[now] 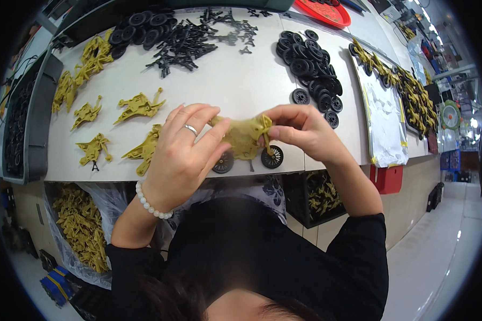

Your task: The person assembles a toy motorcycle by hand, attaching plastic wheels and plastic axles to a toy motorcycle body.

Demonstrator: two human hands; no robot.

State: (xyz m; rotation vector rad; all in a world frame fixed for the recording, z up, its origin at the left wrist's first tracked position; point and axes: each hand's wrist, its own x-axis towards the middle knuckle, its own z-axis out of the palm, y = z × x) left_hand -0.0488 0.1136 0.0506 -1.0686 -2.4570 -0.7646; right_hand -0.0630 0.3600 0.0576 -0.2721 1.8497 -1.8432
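Both hands hold one olive-yellow plastic toy body (245, 138) above the near edge of the white table (235, 85). My left hand (185, 155), with a ring and a white bead bracelet, grips its left side. My right hand (300, 131) pinches its right end between thumb and fingers. Two black spoked wheels hang under the body, one (223, 162) on the left and one (272, 157) on the right.
Loose olive-yellow bodies (139, 106) lie on the table's left. Black wheels (313, 69) are heaped at the right, black axle parts (190, 40) at the back. A grey bin (35, 123) stands at the left, a bag of yellow parts (83, 224) below, a tray of finished pieces (407, 88) at the right.
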